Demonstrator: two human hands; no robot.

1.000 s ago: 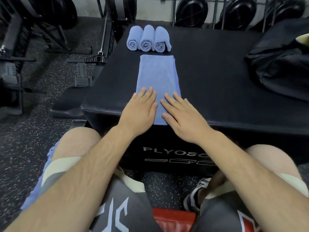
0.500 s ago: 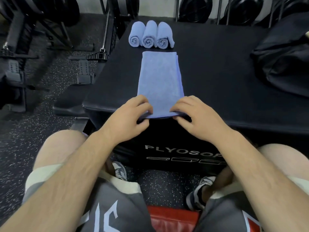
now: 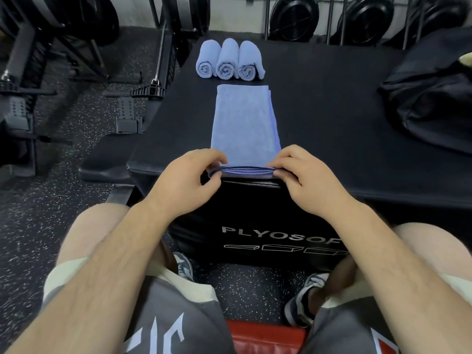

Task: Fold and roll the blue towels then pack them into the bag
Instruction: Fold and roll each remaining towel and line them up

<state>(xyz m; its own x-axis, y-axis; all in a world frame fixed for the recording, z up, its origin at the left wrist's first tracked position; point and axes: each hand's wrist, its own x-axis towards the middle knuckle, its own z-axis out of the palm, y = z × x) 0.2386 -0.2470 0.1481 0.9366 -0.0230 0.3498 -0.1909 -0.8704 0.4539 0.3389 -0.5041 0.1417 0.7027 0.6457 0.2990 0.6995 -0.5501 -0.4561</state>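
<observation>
Folded towel [image 3: 244, 123]: long axis runs straight away from the hands.
Left hand [image 3: 189, 180], right hand [image 3: 306, 178]: pinching its near corners.

Black padded plyo box [image 3: 319, 118], serving as the counter, its front face printed with white lettering "PLYOSOF" [image 3: 281, 235] above three outlined box symbols [image 3: 283, 248]. Speckled black rubber floor [image 3: 51, 226] surrounds it. At left, black machine frames with two perforated grey footplates [image 3: 126, 116], and a thin cable [image 3: 159, 54] ending in a black clip just beside the box's far left corner. Along the white back wall, black weight plates [image 3: 293, 16] stand upright between metal rack posts. Near edge: grey shorts with pale hems [image 3: 178, 315], grey trainers [image 3: 301, 305] on the floor, and a red padded seat [image 3: 265, 338].
</observation>
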